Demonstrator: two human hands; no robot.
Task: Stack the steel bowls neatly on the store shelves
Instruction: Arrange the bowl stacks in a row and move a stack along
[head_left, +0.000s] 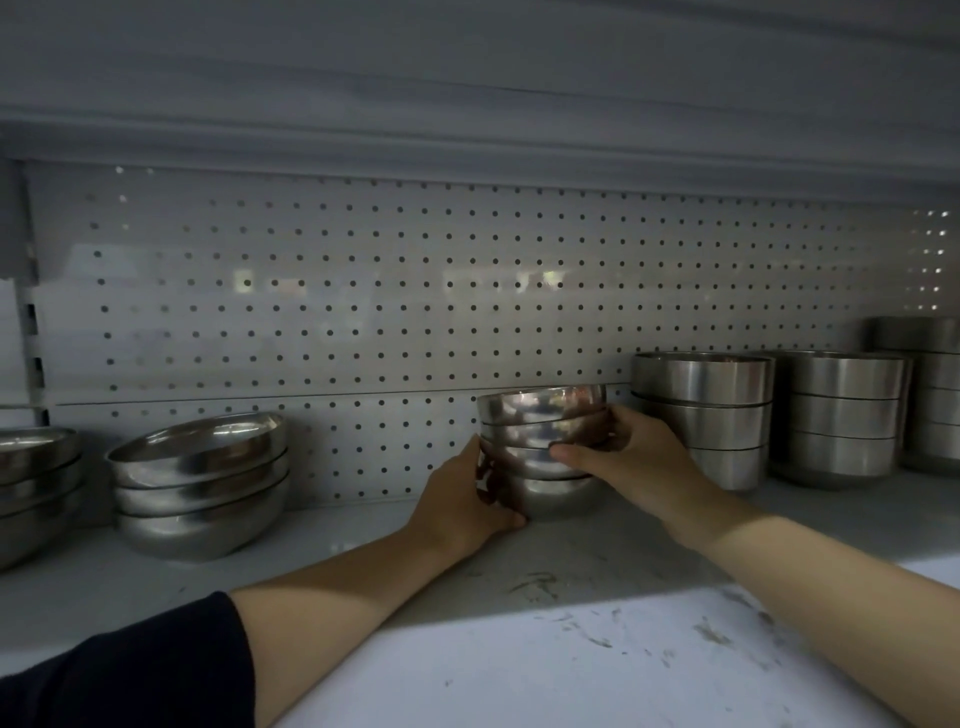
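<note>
A stack of several small steel bowls (543, 415) stands on the white shelf (519, 649), near the pegboard back. My left hand (462, 504) wraps the stack's lower left side. My right hand (634, 457) grips its right side, thumb across the front. Both hands hold the same stack. Its base rests on the shelf or very close to it; I cannot tell which.
Left of the stack sit three wide nested bowls (202, 483) and another such pile (36, 483) at the edge. Right of it stand taller stacks of straight-sided bowls (701, 415), (847, 415), (930, 395). A shelf overhangs above. The pegboard (415, 291) closes the back.
</note>
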